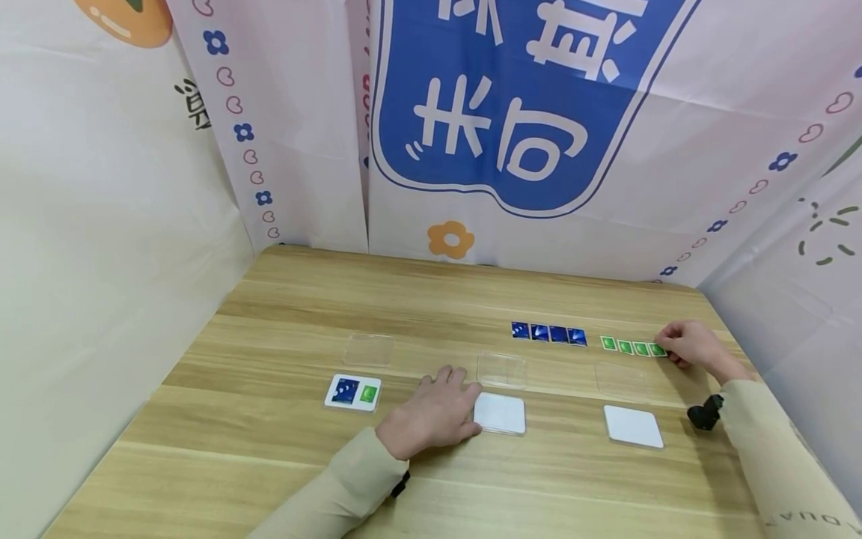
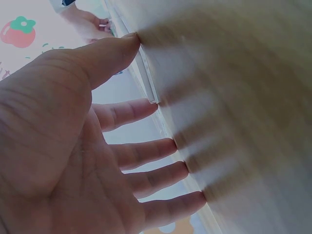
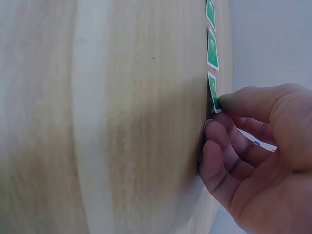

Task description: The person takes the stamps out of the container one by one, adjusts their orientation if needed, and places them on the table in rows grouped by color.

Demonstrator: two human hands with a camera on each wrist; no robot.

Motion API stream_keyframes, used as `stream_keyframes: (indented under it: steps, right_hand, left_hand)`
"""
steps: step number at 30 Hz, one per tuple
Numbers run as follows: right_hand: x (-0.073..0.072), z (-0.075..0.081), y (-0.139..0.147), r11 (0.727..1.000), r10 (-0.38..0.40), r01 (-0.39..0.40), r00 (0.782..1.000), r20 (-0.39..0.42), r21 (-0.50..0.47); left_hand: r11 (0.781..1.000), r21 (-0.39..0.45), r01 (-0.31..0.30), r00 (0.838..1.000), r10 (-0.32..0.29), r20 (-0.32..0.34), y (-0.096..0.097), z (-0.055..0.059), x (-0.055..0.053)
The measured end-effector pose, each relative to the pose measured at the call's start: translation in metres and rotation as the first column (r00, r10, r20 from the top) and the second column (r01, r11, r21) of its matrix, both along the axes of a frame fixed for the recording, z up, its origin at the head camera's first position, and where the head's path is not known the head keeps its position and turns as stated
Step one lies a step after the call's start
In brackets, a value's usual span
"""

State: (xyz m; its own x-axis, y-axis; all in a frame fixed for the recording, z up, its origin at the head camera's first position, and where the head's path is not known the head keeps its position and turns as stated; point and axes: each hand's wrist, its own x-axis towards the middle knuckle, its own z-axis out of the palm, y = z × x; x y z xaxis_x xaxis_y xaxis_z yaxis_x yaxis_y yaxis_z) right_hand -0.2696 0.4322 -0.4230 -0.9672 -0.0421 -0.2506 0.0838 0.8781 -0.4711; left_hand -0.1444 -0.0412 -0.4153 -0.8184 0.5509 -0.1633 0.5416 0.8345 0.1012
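Note:
My right hand [image 1: 690, 348] is at the right end of a row of small green stamps with white borders, pinching the last green stamp [image 3: 213, 92] between thumb and fingers at its near edge. In the right wrist view that edge tips up from the wood. My left hand [image 1: 431, 415] rests with fingers spread and fingertips on the table. Its thumb and index finger are at the left side of a white card in a clear case [image 1: 499, 414]; the left wrist view shows the case edge [image 2: 148, 80] beside them.
Several blue stamps [image 1: 548, 334] lie in a row left of the green ones. A white card [image 1: 331, 395] at left bears a blue and a green stamp. Another white card [image 1: 634, 427] lies at right. Clear covers [image 1: 369, 350] lie behind the cards. Fabric walls surround the wooden table [image 1: 222, 442].

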Motion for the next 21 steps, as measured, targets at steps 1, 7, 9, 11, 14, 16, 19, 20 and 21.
stream_keyframes:
  steps: [1,7,9,11,14,16,19,20,21]
  right_hand:
    - [0.0002,0.0001,-0.0001,1.000,0.001,-0.001,1.000,-0.003,0.006]
    - [0.0030,0.0021,-0.0035,0.999,0.031,-0.030,0.999,-0.034,0.037]
    - [0.0035,0.0023,-0.0048,0.998,0.040,-0.038,0.998,-0.041,0.041]
    - [0.0035,0.0019,-0.0050,0.998,0.045,-0.043,0.998,-0.045,0.043]
    - [0.0035,0.0017,-0.0049,0.998,0.046,-0.044,0.998,-0.043,0.049]
    - [0.0034,0.0018,-0.0046,0.997,0.052,-0.050,0.998,-0.043,0.050]
    - [0.0036,0.0025,-0.0043,0.997,0.065,-0.063,0.997,-0.046,0.043]
    - [0.0035,0.0026,-0.0041,0.997,0.072,-0.069,0.996,-0.049,0.042]
    - [0.0035,0.0027,-0.0038,0.996,0.079,-0.077,0.995,-0.054,0.041]
  left_hand:
    - [1.000,0.000,0.000,1.000,0.000,0.001,0.0002,0.0000,0.0000]
    - [1.000,-0.009,-0.003,1.000,0.003,0.010,0.0001,0.0022,0.0004]
    - [1.000,-0.012,-0.004,1.000,0.005,0.013,-0.0002,0.0032,0.0007]
    - [1.000,-0.014,-0.005,1.000,0.005,0.015,-0.0003,0.0039,0.0008]
    - [1.000,-0.013,-0.002,1.000,0.002,0.015,-0.0004,0.0042,0.0009]
    - [1.000,-0.010,0.000,1.000,0.000,0.016,-0.0004,0.0039,0.0009]
    - [1.000,-0.005,0.000,1.000,0.000,0.019,-0.0003,0.0036,0.0007]
    - [1.000,-0.003,0.000,1.000,0.000,0.019,-0.0003,0.0035,0.0006]
    - [1.000,-0.003,-0.001,1.000,0.001,0.020,-0.0003,0.0033,0.0005]
